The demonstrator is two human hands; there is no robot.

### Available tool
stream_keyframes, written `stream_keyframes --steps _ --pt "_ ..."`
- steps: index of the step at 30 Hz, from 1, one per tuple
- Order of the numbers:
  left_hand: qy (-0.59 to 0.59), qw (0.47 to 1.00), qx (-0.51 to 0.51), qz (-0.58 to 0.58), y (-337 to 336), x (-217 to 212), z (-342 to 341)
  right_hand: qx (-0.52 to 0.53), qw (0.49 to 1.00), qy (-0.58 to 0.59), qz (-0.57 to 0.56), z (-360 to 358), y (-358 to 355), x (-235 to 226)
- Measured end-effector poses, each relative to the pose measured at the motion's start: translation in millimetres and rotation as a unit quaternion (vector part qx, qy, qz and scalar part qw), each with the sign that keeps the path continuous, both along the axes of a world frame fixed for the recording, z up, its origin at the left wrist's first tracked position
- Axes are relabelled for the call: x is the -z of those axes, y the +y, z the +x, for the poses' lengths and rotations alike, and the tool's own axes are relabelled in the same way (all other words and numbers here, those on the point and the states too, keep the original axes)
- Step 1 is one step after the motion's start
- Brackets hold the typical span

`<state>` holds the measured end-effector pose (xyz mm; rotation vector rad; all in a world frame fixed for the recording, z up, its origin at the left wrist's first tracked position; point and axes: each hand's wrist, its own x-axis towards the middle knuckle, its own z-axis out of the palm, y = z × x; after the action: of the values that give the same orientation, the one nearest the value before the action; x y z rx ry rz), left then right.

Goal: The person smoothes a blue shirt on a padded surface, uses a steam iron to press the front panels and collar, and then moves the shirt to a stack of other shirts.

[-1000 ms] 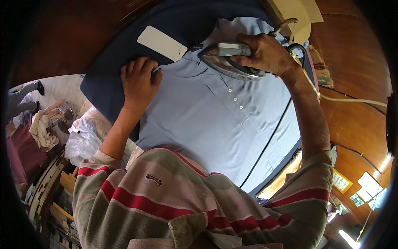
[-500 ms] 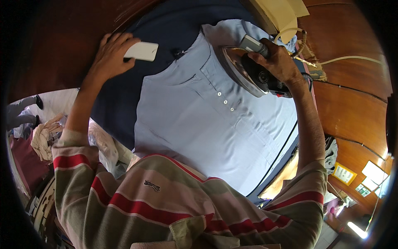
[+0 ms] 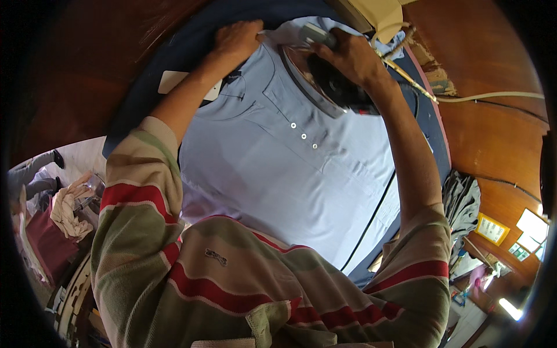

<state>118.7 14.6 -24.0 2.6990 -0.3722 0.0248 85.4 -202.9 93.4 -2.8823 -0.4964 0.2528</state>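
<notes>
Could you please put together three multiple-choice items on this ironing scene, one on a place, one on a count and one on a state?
1. Where does the left hand rest?
A. on the collar end of the light blue button-front shirt
B. on the shirt's hem
C. on the white rectangular card

2. How many white buttons show on the shirt's placket?
A. one
B. three
C. six

3. What is the state of the dark electric iron?
A. standing alone, untouched
B. gripped by the right hand on the shirt
C. hanging off the dark blue padded board

Answers:
1 A, the fingers press the fabric by the collar.
2 B, three buttons lie in a row.
3 B, the right hand wraps its handle.
</notes>
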Motion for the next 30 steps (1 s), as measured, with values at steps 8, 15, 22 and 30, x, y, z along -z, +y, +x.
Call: stream_keyframes --steps 8,15,22,30 --pt "0.018 1.000 -0.014 -0.018 -2 -3 2 -0.049 0.997 0.057 0.026 -27 -26 -7" --pt "-0.128 0.986 0.107 -0.003 -55 -2 -7 0.117 0.987 0.112 0.024 -94 -106 -35" --pt "-0.123 0.969 0.104 0.188 -23 30 -1 0.295 0.949 0.052 0.092 -122 -178 -6" --pt "-0.203 0.940 0.220 0.162 -61 -4 0 0.171 0.979 0.060 0.093 -116 -187 0"
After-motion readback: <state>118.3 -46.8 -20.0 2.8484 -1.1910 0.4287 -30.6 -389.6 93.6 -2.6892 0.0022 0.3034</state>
